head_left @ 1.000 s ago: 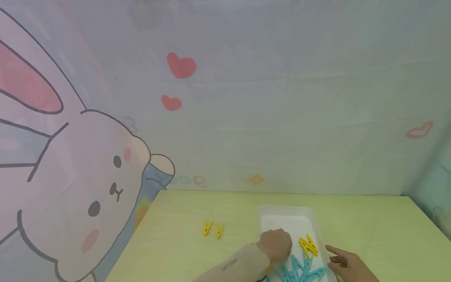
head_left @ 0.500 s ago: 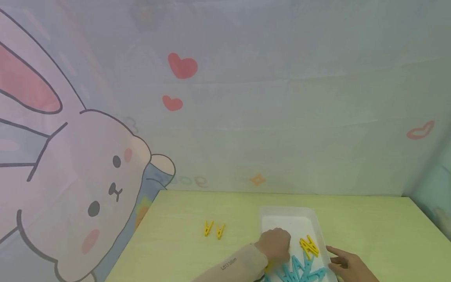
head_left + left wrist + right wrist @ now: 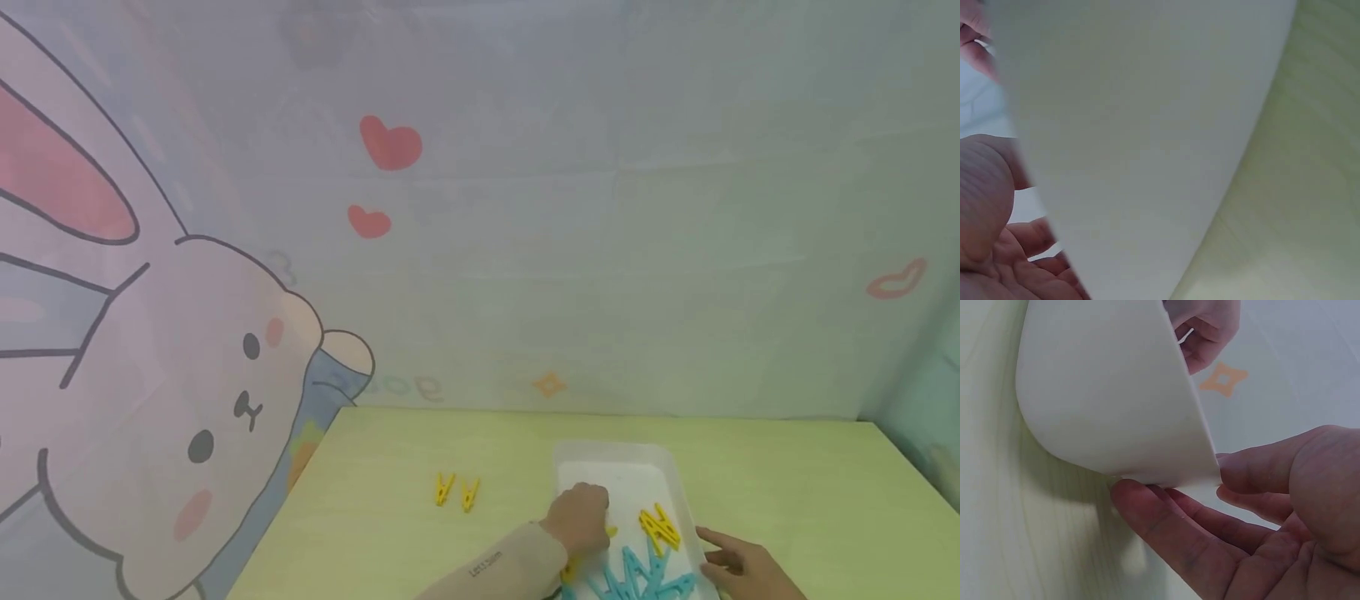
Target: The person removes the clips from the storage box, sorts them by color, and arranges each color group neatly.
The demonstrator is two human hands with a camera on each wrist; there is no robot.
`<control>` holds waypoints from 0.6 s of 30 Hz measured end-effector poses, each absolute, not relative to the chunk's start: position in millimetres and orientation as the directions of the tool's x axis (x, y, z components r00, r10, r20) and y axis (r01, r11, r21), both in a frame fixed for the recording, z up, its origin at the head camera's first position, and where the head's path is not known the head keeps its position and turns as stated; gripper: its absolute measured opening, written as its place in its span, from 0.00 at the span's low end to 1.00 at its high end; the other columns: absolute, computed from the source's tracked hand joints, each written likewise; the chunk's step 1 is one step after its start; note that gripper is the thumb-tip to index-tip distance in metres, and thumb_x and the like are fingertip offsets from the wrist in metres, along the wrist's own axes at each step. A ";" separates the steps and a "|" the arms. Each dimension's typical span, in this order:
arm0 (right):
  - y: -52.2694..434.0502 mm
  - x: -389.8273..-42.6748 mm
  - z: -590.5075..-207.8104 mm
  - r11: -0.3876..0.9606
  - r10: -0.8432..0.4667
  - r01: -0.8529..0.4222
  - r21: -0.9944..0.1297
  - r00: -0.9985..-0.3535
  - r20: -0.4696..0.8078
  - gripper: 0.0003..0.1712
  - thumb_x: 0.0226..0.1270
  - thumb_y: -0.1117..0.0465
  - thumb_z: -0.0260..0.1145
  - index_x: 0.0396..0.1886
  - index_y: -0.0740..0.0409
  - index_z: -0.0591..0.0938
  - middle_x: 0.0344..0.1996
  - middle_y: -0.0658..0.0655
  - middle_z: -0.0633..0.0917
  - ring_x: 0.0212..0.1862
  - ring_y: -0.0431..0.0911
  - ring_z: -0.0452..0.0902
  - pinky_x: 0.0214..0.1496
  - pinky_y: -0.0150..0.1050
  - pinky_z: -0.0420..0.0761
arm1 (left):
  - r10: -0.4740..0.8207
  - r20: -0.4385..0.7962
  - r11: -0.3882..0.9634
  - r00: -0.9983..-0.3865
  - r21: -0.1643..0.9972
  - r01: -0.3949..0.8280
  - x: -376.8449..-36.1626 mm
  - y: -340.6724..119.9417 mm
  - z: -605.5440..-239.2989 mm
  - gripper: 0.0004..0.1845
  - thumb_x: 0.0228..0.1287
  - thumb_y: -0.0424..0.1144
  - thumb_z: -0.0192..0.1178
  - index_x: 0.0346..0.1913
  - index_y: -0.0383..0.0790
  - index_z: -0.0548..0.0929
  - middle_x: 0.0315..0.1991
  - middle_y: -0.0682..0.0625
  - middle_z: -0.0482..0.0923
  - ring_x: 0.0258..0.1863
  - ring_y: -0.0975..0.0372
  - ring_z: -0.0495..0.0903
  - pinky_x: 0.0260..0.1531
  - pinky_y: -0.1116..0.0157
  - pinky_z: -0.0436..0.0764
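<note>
A white tray (image 3: 613, 452) stands on the table, holding several light blue clothespins (image 3: 633, 583) and yellow clothespins (image 3: 659, 528). My left hand (image 3: 581, 518) is down inside the tray at its left side, back of the hand up, fingers bent. A yellow tip (image 3: 612, 532) shows beside its fingers; whether they grip it is hidden. In the left wrist view the tray wall (image 3: 1141, 137) covers the fingertips of that hand (image 3: 997, 231). My right hand (image 3: 746, 567) holds the tray's right edge. In the right wrist view, its thumb is at the rim and its fingers (image 3: 1179, 540) touch the outer wall.
Two yellow clothespins (image 3: 456, 492) lie on the pale green table (image 3: 390, 542), left of the tray. Behind the table hangs a cloth backdrop (image 3: 525, 250) printed with a rabbit and hearts.
My left hand has shifted slightly left within the tray, and a yellow tip now shows beside its fingers. The right hand stays at the tray edge.
</note>
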State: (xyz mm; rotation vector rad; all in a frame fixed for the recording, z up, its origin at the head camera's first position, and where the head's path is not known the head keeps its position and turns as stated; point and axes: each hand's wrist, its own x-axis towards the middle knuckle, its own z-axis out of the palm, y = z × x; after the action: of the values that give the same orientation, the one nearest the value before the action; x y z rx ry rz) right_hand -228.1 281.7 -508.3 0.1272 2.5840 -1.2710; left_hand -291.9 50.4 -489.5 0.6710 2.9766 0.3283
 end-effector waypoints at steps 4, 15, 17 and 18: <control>279.4 -225.3 -507.2 0.610 -0.031 0.186 -0.770 -0.966 -0.257 0.33 0.65 0.64 0.68 0.66 0.75 0.69 0.43 0.67 0.85 0.44 0.58 0.83 0.44 0.51 0.82 | 0.385 -0.058 0.889 -0.921 0.293 0.353 -291.7 47.6 -487.6 0.10 0.52 0.37 0.72 0.31 0.43 0.79 0.24 0.55 0.71 0.23 0.64 0.70 0.28 0.69 0.74; 280.8 -219.6 -508.5 0.611 -0.037 0.180 -0.771 -0.966 -0.255 0.34 0.66 0.62 0.68 0.66 0.75 0.69 0.44 0.67 0.85 0.46 0.59 0.82 0.45 0.52 0.82 | 0.273 -0.115 0.851 -0.955 0.493 0.184 -288.1 41.4 -477.6 0.12 0.49 0.39 0.73 0.33 0.39 0.81 0.27 0.53 0.75 0.26 0.62 0.74 0.33 0.65 0.80; 281.5 -218.8 -508.3 0.605 -0.042 0.170 -0.778 -0.969 -0.245 0.33 0.66 0.62 0.68 0.65 0.75 0.69 0.44 0.67 0.85 0.46 0.59 0.82 0.45 0.53 0.82 | 0.259 -0.116 0.849 -0.959 0.501 0.168 -287.3 41.7 -475.7 0.13 0.49 0.40 0.73 0.36 0.39 0.83 0.29 0.53 0.78 0.28 0.62 0.76 0.37 0.63 0.81; 282.0 -218.2 -508.3 0.604 -0.044 0.167 -0.779 -0.969 -0.242 0.33 0.66 0.62 0.68 0.65 0.75 0.69 0.44 0.67 0.85 0.46 0.60 0.82 0.45 0.53 0.82 | 0.258 -0.111 0.848 -0.960 0.503 0.169 -286.7 41.7 -474.8 0.13 0.48 0.40 0.74 0.36 0.39 0.84 0.30 0.53 0.79 0.30 0.61 0.78 0.38 0.63 0.81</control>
State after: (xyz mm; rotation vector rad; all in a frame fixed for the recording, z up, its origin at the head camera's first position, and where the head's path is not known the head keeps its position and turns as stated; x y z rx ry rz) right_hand -218.2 282.0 -508.3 0.1011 2.5954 -1.2964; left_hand -286.7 41.7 -474.8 0.3322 2.8506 0.7519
